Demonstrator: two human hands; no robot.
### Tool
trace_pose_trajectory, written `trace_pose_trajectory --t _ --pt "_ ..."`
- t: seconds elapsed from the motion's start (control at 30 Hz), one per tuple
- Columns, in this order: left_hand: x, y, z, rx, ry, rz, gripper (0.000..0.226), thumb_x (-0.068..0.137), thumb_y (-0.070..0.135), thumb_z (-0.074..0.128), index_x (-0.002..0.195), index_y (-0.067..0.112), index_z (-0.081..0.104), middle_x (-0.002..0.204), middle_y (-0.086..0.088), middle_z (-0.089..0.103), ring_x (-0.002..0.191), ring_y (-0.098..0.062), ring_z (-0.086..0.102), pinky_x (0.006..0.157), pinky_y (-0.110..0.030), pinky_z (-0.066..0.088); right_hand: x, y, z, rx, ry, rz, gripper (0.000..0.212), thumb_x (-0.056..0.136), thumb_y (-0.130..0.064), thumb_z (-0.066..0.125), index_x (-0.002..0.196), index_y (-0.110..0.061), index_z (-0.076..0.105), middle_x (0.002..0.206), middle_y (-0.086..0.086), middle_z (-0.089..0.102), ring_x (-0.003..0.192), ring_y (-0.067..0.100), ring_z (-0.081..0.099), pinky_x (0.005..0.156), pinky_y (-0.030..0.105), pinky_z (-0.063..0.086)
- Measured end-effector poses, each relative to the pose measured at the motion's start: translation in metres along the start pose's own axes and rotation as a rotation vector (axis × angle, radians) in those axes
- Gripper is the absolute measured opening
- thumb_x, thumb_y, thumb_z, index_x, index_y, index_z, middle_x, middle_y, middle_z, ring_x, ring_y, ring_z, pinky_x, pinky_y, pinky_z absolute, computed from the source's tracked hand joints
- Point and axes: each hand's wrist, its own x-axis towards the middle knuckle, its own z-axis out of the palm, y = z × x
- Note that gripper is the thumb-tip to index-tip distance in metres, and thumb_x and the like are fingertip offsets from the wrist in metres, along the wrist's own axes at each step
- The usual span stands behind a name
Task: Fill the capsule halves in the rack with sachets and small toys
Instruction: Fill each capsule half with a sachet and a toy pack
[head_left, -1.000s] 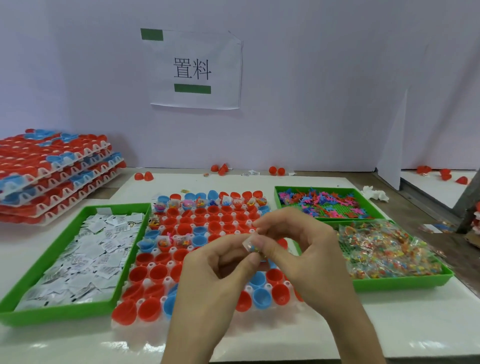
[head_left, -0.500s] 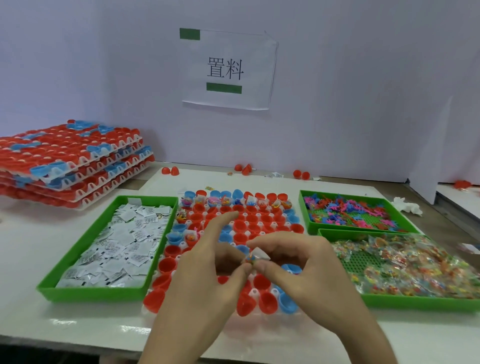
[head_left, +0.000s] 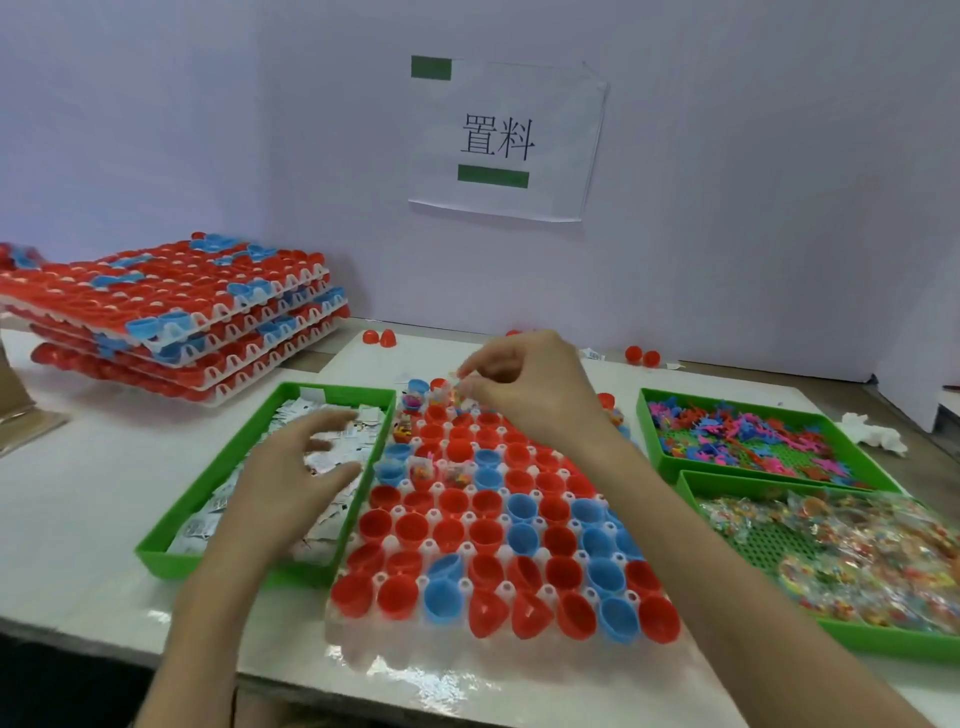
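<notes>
A clear rack (head_left: 483, 649) of red and blue capsule halves lies in the middle of the table. My right hand (head_left: 524, 389) reaches over its far rows and pinches a small clear sachet of coloured toys (head_left: 460, 382) at the fingertips. My left hand (head_left: 296, 478) hovers with fingers spread over the green tray of white sachets (head_left: 223, 467), holding nothing. A few capsule halves in the far and left rows hold small toys.
A green tray of colourful plastic toys (head_left: 748, 436) and a green tray of clear toy packets (head_left: 841, 556) stand on the right. Stacked racks of capsule halves (head_left: 171, 312) sit at the back left. Loose red halves (head_left: 379, 338) lie by the wall.
My hands have separated. The right hand carried the toy sachet forward to the rack's far rows. The left hand let go and moved left over the white sachet tray.
</notes>
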Motion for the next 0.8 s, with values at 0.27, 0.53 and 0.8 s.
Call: trace_pose_trajectory --t 0.27,0.53,0.8 --pt "0.021 -0.036 0.006 0.286 -0.078 -0.242 0.042 0.077 0.023 0.083 0.116 0.022 0.067 0.134 -0.012 0.049 0.125 -0.030 0.050 0.107 -0.047 0.041 0.042 0.041 0.060 -0.256 -0.125 0.037 0.013 0.086 -0.013 0.075 0.098 -0.015 0.080 0.095 0.002 0.076 0.083 0.012 0.068 0.083 0.033 0.059" --pt "0.021 -0.038 0.008 0.313 -0.039 -0.231 0.034 0.080 0.023 0.081 0.111 0.021 0.070 0.130 -0.011 0.051 0.125 -0.029 0.051 0.105 -0.045 0.041 0.041 0.044 0.076 -0.326 -0.148 0.031 0.015 0.088 -0.010 0.071 0.099 -0.014 0.079 0.097 0.002 0.075 0.085 0.013 0.067 0.086 0.032 0.058" --pt "0.021 -0.039 0.010 0.332 -0.002 -0.207 0.027 0.081 0.022 0.079 0.107 0.021 0.073 0.125 -0.010 0.055 0.120 -0.028 0.053 0.101 -0.043 0.043 0.043 0.043 0.079 -0.320 -0.161 0.047 0.020 0.086 -0.002 0.066 0.101 -0.009 0.078 0.101 0.006 0.074 0.086 0.016 0.066 0.087 0.034 0.058"
